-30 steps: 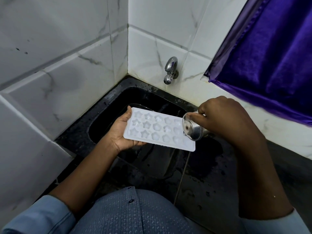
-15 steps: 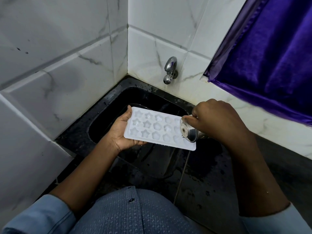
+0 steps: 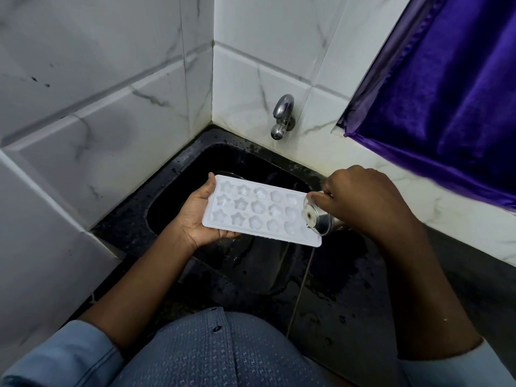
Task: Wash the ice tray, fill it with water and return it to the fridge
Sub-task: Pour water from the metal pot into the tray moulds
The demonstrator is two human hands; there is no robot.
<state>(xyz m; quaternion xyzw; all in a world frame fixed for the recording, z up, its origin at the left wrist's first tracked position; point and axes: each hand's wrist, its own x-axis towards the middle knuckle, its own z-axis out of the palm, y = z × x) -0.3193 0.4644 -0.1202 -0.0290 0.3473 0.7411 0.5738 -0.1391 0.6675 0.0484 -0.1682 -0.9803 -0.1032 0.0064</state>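
White marbled wall tiles [image 3: 111,121] fill the left and top of frame, purple curtain [image 3: 446,93] upper right, wet black surface [image 3: 349,303] across the lower right with a sunken black sink [image 3: 178,196] at centre. White ice tray [image 3: 259,210], star and flower cells facing up, sits roughly level over the sink at frame centre; left hand [image 3: 201,216] carries its left end, fingers curled round the edge. Right hand [image 3: 360,202] has fingers wrapped round a small steel cup [image 3: 321,219] tipped on its side over the tray's right end, base toward camera; steel tap [image 3: 282,115] on the wall above.
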